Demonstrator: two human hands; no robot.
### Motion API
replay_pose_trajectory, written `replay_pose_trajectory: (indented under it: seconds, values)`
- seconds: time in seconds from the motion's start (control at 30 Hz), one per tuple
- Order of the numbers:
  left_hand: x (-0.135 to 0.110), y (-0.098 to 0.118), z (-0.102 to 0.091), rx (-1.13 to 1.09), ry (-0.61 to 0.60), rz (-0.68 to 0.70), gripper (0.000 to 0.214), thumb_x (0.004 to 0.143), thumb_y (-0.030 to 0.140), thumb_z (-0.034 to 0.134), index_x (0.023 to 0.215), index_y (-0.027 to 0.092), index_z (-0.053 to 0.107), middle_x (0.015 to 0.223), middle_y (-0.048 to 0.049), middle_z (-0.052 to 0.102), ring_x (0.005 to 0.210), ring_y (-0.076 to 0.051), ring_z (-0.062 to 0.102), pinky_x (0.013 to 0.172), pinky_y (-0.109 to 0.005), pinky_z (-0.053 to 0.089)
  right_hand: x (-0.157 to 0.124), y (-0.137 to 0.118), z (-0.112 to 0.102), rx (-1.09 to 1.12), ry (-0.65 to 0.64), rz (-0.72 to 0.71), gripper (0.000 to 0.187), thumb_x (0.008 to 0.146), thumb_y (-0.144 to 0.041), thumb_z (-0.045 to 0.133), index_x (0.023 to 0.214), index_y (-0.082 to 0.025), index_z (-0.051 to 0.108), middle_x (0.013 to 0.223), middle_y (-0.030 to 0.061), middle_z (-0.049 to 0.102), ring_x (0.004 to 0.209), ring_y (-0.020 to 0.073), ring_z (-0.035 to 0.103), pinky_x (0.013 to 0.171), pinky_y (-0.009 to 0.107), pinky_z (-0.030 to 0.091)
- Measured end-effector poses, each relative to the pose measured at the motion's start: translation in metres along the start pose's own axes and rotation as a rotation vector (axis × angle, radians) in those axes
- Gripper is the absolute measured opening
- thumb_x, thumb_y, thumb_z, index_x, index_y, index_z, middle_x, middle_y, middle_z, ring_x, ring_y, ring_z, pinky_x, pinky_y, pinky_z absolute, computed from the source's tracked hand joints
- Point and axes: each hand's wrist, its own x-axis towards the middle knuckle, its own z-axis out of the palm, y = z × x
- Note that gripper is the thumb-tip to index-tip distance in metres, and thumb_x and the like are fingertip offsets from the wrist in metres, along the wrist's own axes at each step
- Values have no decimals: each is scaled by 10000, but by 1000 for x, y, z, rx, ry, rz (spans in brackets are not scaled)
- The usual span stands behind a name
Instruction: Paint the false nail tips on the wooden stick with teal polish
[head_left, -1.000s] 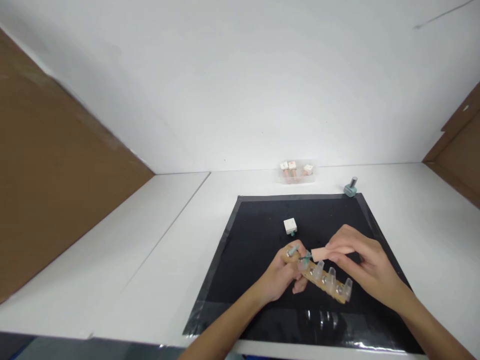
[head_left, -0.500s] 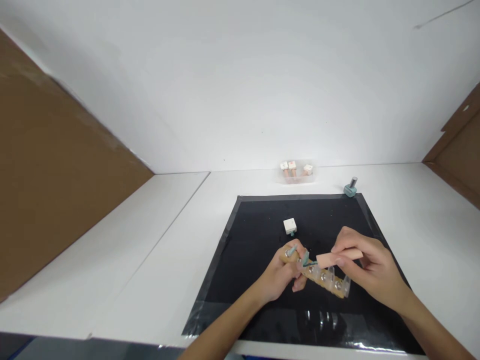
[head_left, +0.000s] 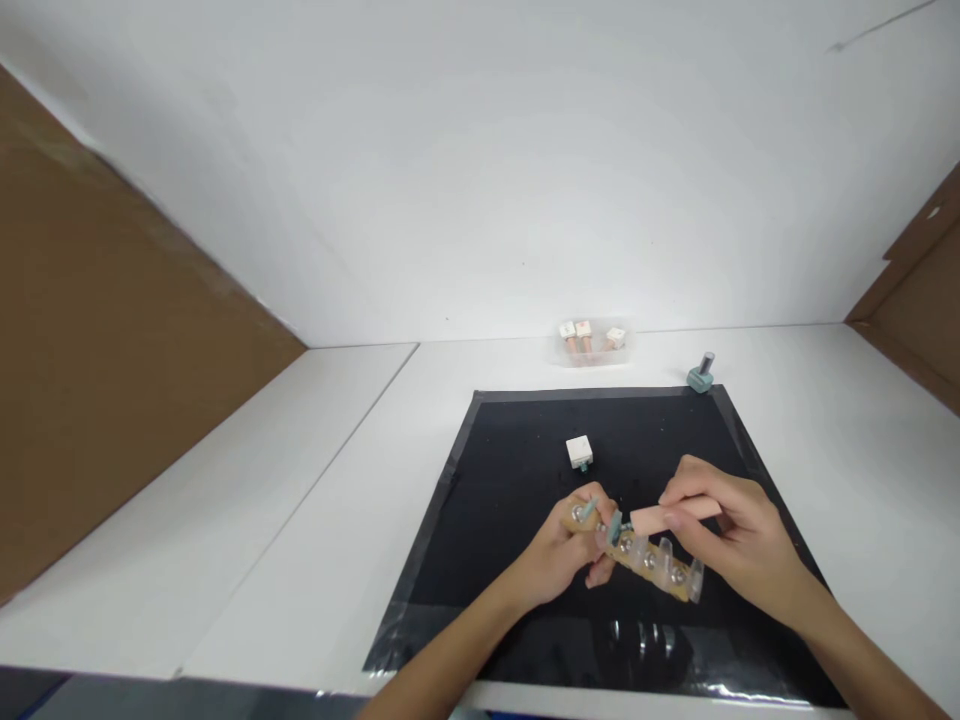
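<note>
My left hand point(head_left: 570, 545) grips the tan strip point(head_left: 646, 566) of a nail-tip stand, with several round metal studs along it. Clear false nail tips stand on its right part. Two nail tips near my left fingers are green, one point(head_left: 615, 527) of them beside my fingertips. My right hand point(head_left: 731, 525) pinches the pale pink handle of a nail polish brush point(head_left: 660, 514). The brush end points left, at or against that green nail tip; exact contact is hard to make out. A white square bottle point(head_left: 579, 452) with a green neck lies on the mat beyond my left hand.
A black mat point(head_left: 517, 430) with taped edges lies on the white table. Behind it, a clear box point(head_left: 592, 358) holds several white-and-pink bottles. A green bottle with a silver cap point(head_left: 702, 373) stands at the mat's far right corner. Brown panels point(head_left: 112, 350) flank both sides.
The brush has shifted slightly left along the green nail tip, and the stand has tilted a little. Both hands keep their grips; the bottles and box stay put.
</note>
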Motion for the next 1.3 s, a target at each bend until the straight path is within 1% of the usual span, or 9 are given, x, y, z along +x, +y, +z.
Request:
replay_pose_trajectory:
  seconds: [0.23, 0.37, 0.43, 0.5, 0.67, 0.83, 0.97, 1.07, 1.3]
  values:
    - [-2, -2, -1, -7, 4, -6, 268, 763, 338, 635, 719, 176, 426, 486, 91, 448, 348, -16, 373, 371, -137, 334, -2, 3, 1, -22, 91, 24, 129, 830, -115, 521, 743, -210, 530, 638, -19, 522, 535, 112, 483, 470, 218, 368]
    - [-1, 0, 0, -35, 1, 6, 274, 758, 349, 639, 726, 177, 428, 513, 93, 438, 352, -11, 371, 373, -136, 336, -3, 4, 1, 62, 32, -1, 112, 835, -130, 525, 766, -219, 532, 623, -35, 500, 514, 103, 465, 462, 211, 357]
    - [-1, 0, 1, -34, -5, 5, 276, 757, 349, 640, 720, 176, 429, 516, 92, 434, 356, -11, 371, 373, -135, 336, -3, 3, 1, 51, -11, -3, 109, 833, -134, 531, 760, -215, 532, 616, -34, 502, 514, 103, 465, 465, 210, 359]
    - [0, 0, 1, -30, -9, 0, 265, 762, 336, 635, 721, 176, 428, 515, 90, 437, 358, -13, 375, 372, -136, 334, -2, 2, 2, 5, -1, 7, 131, 836, -136, 529, 729, -210, 527, 621, -26, 517, 533, 108, 476, 482, 213, 370]
    - [-2, -2, 1, -51, -2, -20, 257, 762, 317, 635, 720, 179, 422, 511, 89, 441, 356, -17, 369, 371, -138, 328, -3, 3, 1, -17, 90, 59, 121, 832, -137, 532, 739, -214, 540, 629, -27, 525, 536, 110, 490, 480, 209, 375]
    - [-3, 3, 3, -112, 35, -110, 302, 719, 327, 669, 696, 189, 401, 498, 100, 408, 332, -13, 326, 337, -128, 283, -1, 4, 0, 119, 147, 83, 116, 815, -136, 560, 754, -235, 566, 640, -39, 553, 551, 102, 511, 500, 182, 405]
    - [-2, 9, 6, -146, 48, -174, 328, 700, 353, 677, 677, 192, 391, 457, 106, 381, 313, -12, 283, 313, -122, 251, 1, 5, 1, 217, 77, 157, 94, 806, -154, 585, 810, -244, 612, 701, -26, 587, 585, 106, 546, 509, 174, 434]
    - [-1, 11, 8, -165, 46, -177, 338, 691, 357, 682, 673, 195, 386, 449, 107, 380, 312, -13, 283, 312, -119, 249, 0, 7, 3, 247, 18, 192, 89, 812, -169, 588, 833, -247, 625, 721, -18, 584, 618, 117, 554, 533, 186, 449]
    - [-1, 11, 8, -135, 69, -127, 333, 698, 365, 673, 687, 195, 386, 442, 114, 369, 313, -10, 280, 325, -119, 261, 2, 10, 4, 216, -66, 147, 109, 838, -163, 558, 815, -227, 644, 774, 23, 597, 692, 153, 576, 579, 246, 462]
